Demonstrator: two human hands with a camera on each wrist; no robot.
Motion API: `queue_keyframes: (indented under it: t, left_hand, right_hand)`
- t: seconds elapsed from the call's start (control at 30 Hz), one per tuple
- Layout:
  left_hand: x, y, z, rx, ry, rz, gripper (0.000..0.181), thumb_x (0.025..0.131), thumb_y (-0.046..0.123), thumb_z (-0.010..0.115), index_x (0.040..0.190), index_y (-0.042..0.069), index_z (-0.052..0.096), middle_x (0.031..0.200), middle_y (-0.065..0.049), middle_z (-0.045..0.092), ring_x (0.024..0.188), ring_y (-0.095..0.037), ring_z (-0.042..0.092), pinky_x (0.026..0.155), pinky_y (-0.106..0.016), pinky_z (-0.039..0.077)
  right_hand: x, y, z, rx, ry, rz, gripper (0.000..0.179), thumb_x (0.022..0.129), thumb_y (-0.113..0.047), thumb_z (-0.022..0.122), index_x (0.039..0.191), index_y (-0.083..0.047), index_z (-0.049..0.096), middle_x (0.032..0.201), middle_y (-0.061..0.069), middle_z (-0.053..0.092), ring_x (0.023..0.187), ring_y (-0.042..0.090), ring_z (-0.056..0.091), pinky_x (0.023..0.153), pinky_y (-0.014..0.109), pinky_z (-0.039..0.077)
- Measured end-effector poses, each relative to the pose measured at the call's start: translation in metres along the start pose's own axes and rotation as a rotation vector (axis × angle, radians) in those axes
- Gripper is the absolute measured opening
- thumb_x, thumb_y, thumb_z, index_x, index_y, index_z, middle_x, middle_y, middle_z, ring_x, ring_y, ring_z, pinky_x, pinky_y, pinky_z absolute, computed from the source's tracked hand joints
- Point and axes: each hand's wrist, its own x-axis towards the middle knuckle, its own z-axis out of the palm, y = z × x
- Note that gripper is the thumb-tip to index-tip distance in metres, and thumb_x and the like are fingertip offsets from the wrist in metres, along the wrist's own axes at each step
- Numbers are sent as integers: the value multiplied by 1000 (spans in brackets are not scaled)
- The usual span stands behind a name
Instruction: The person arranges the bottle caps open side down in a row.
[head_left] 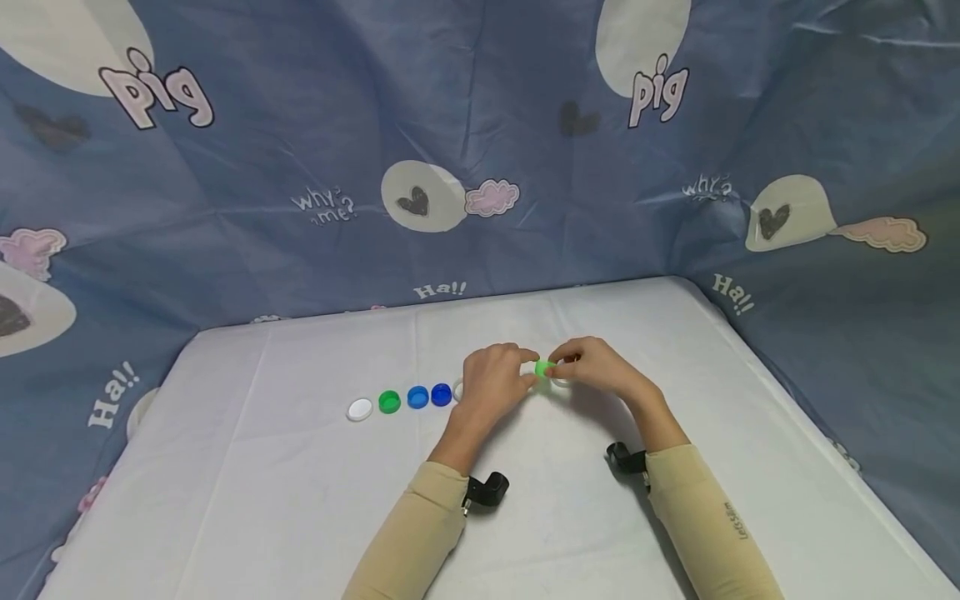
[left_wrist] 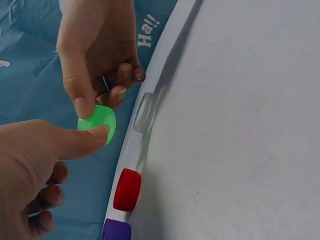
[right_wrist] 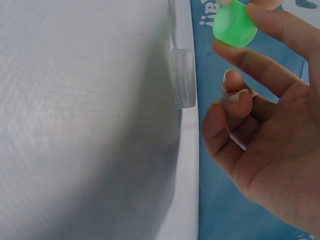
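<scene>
A bright green bottle cap (head_left: 543, 368) is held up above the table between both hands. My left hand (head_left: 495, 379) pinches its near side between thumb and finger, the other fingers curled in. From the right, my right hand (head_left: 596, 365) pinches the same cap (right_wrist: 235, 25) with thumb and forefinger. Below the hands, a clear cap (left_wrist: 144, 112) stands on the cloth. Beside it in the left wrist view are a red cap (left_wrist: 127, 190) and a purple cap (left_wrist: 116, 230), which the left hand hides in the head view.
Left of the hands, a row holds a white cap (head_left: 359, 409), a green cap (head_left: 389, 402), a light blue cap (head_left: 417, 397) and a dark blue cap (head_left: 441, 394). A white cloth (head_left: 300, 500) covers the table; a printed blue curtain (head_left: 337, 250) hangs behind.
</scene>
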Motion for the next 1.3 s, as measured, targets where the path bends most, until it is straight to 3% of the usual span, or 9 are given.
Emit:
queue_keyframes:
  t: [0.2,0.37,0.57,0.67,0.83,1.07,1.3]
  left_hand:
    - [-1,1,0,88,97,67,28,81,47,79,106,37,78,90,10,74,74,-13,68,58,-30,49]
    - [-1,0,3,131,103,80,29,80,53,76,106,39,78,86,10,74,71,-14,66,57,-30,47]
    - [-1,-4,5,99,71,48,29,83,54,73,107,39,77,87,10,74,72,-15,66,58,-31,49]
    - [-1,-7,5,77,53,24,29,85,55,71,108,40,77,89,10,75,73,-13,67,58,-30,49]
    - [-1,-11,3,-12,31,-15,30,87,55,69,111,39,76,94,10,76,72,-10,65,58,-31,49]
    - [-2,-10,4,-93,0,-69,28,88,55,68,110,40,76,100,13,76,74,-5,63,62,-30,49]
    - [-1,-8,4,-108,-7,-48,23,90,53,67,103,38,79,78,15,70,60,-4,52,55,-27,42]
  right_hand:
    - [-2,1,-3,94,-54,56,32,89,-41,70,111,-18,75,117,3,71,102,23,62,84,37,49]
    - [0,7,-3,113,-77,61,35,91,-42,68,112,-15,75,118,5,71,100,23,60,79,37,50]
    - [0,4,-2,79,-37,44,34,91,-42,69,116,-19,74,119,4,70,100,20,62,80,35,51]
    - [-1,0,-1,33,16,-14,30,90,-34,72,114,-17,75,100,4,68,87,17,57,73,31,47]
    - [-2,-5,0,-3,89,-116,24,86,-20,76,109,-11,77,76,2,49,70,18,43,62,28,37]
    - [-1,-5,3,-54,132,-142,20,86,-19,77,105,-11,78,75,2,52,67,16,43,58,27,38]
    - [0,-4,3,-47,129,-171,18,87,-16,76,103,-7,79,77,4,57,66,16,45,58,25,40]
